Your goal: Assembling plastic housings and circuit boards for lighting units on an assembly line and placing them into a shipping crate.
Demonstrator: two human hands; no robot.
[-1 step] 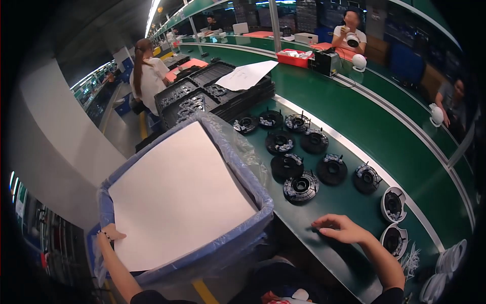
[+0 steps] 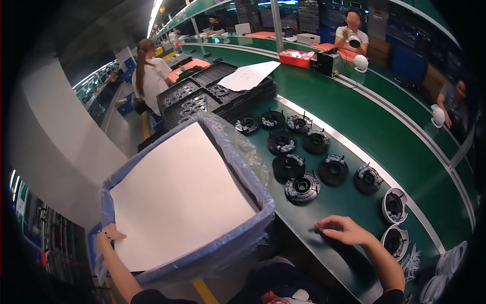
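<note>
A large white sheet (image 2: 182, 202) covers the inside of a blue bin (image 2: 266, 205) lined with clear plastic. At the bin's left side, my left hand (image 2: 114, 233) is closed on the sheet's edge, its thumb on top and the other fingers mostly hidden. My right hand (image 2: 347, 232) hovers by the front edge of the green table (image 2: 316, 245), fingers loosely bent and apart, with nothing in it. Beyond it lie several black round bases (image 2: 302, 187) with small parts on them. Two white round housings (image 2: 394, 205) with black insides stand to its right.
Black trays (image 2: 217, 104) are stacked behind the bin, with a paper (image 2: 248, 76) on top. White ties (image 2: 412, 261) and white rings (image 2: 450, 261) lie at the lower right. A green conveyor (image 2: 354, 106) runs alongside, a red box (image 2: 296, 60) beyond it. Several people work nearby.
The whole view has shifted very slightly. Neither hand has visibly moved relative to the bin or the table.
</note>
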